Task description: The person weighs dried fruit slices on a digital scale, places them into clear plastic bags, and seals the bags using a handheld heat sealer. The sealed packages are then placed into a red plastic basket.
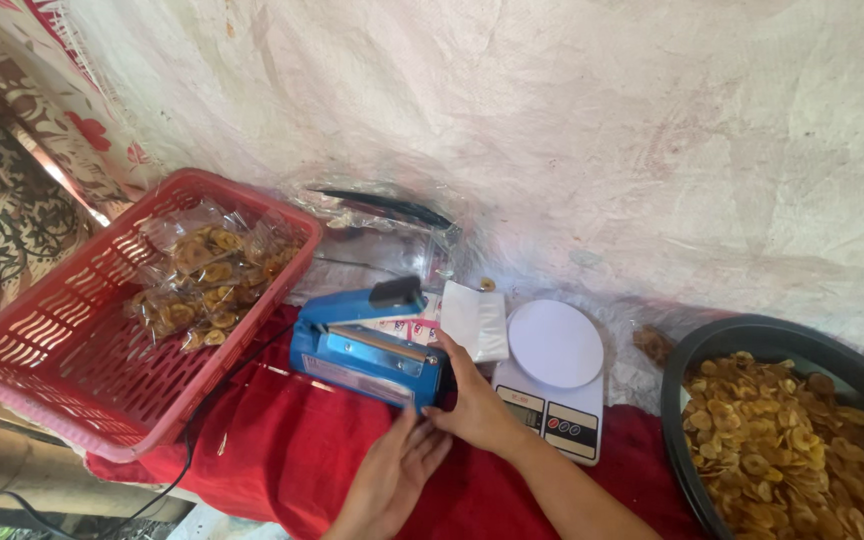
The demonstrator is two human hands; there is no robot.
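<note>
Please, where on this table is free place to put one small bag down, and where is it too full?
Free: the red cloth between the red basket and the left hand; also the basket's near half and the white scale plate. Crowded: around the blue sealer, where the right hand rests, and the dark basin of chips.

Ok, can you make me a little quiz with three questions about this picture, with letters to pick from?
1. Where are the sealed bags of chips?
A in the red basket
B on the scale
C in the dark basin

2. What colour is the sealing machine?
A green
B blue
C yellow

3. What lies on the white scale plate?
A a heap of chips
B a bag
C nothing

Answers: 1 A, the bags lie inside the basket's walls. 2 B, its body is blue, beside the right hand and left hand. 3 C, the round plate is bare; the loose chips fill the dark basin.
</note>
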